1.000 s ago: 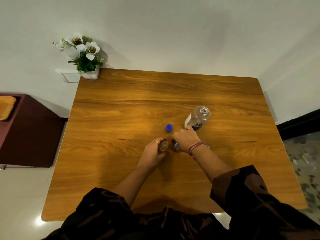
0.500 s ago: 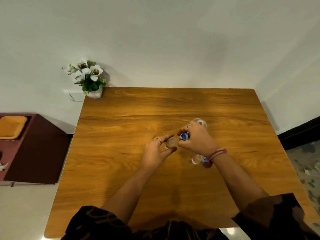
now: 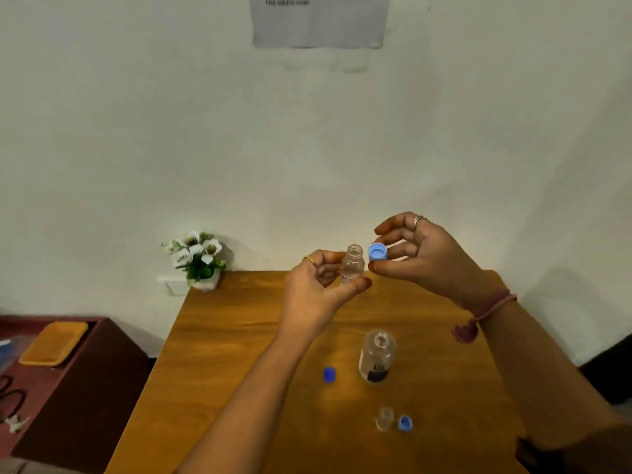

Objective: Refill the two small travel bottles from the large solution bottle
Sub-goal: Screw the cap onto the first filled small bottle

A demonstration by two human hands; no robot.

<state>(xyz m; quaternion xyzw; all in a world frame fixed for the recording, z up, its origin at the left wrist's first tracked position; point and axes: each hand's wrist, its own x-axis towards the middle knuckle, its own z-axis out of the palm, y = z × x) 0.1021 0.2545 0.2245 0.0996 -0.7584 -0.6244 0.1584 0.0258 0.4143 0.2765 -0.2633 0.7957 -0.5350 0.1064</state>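
Note:
My left hand [image 3: 316, 292] holds a small clear travel bottle [image 3: 352, 265] upright in the air, its neck uncapped. Right beside the neck, my right hand [image 3: 424, 258] pinches a light blue cap [image 3: 378, 252]. Below on the wooden table [image 3: 239, 354] stands the large solution bottle [image 3: 376, 357], uncapped, with a dark label. Its darker blue cap [image 3: 329, 375] lies to its left. Nearer to me stands the second small travel bottle [image 3: 384, 419], uncapped, with a blue cap [image 3: 405, 423] lying next to it on the right.
A white pot of white flowers [image 3: 198, 260] sits at the table's far left corner against the wall. A dark red cabinet [image 3: 78, 388] with a yellow tray [image 3: 53, 342] stands left of the table. A paper sheet [image 3: 319, 20] hangs on the wall.
Both hands have risen off the table with the small bottle. The cap has come away from its neck and sits in my right hand. The view has tilted up.

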